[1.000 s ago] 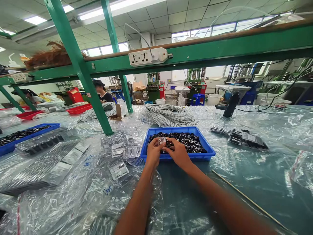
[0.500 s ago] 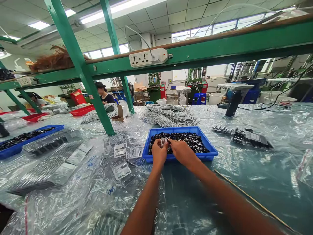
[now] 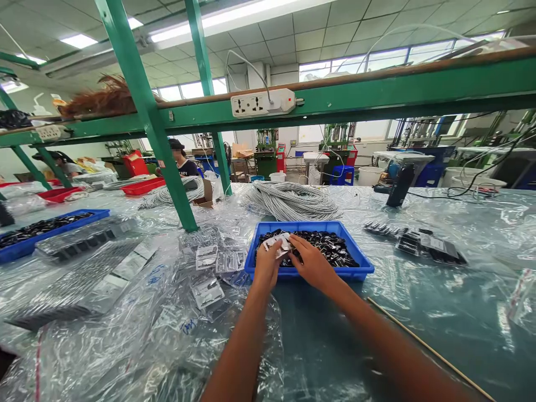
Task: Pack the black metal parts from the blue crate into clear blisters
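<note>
A plastic-covered tabletop (image 3: 314, 335) is carrying a coil of grey cable (image 3: 293, 202) and, nearer, a blue tray (image 3: 354, 273). Above the tray's near side, the left hand (image 3: 266, 264) and right hand (image 3: 312, 262) are working close together: the left is gripping a small clear package (image 3: 277, 243), the right's fingertips are meeting its edge, though whether they are pinching anything one cannot tell. Black parts (image 3: 335, 250) are filling the tray.
</note>
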### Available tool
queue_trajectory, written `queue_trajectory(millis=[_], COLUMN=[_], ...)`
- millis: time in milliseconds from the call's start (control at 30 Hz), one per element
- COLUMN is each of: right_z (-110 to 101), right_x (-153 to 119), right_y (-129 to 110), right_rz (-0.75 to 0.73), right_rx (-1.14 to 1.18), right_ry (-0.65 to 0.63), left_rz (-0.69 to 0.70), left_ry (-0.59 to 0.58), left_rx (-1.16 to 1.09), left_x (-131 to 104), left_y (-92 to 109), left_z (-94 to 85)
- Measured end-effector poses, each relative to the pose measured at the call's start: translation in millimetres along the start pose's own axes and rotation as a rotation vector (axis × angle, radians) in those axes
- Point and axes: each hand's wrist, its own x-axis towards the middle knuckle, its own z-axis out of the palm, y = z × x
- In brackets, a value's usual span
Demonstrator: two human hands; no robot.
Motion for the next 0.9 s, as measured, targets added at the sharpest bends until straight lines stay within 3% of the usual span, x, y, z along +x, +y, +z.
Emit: queue_trajectory(millis=[300,500,600,767,900], right_z=[9.3,8.8,10.1,7.5,1.4], right_x=[-6.3,-5.4,-6.5,-4.5,1.4], right_y=[-9.3,-16.1,-19.5,-12.2,-3.9], right_rz=[-0.036,0.01,0.109,0.32,0.261], right_rx=[-0.016,0.16,0.282,0.567,0.359], right_ry=[-0.001,0.084,0.131,0.124,0.018], left_rz=[0.013,0.037,0.045,0.152,0.323], left_ry=[0.017,0.059,0.037,-0.058,0.026], left_rx=[-0.012,0.0,0.04,0.3,0.622], left_x=[-3.3,1.2,0.9,-5.9,-5.9], left_y=[1.7,0.7,3.5,11.6,19.6], left_z=[-1.9,-8.2,-10.8,-5.4,-2.4])
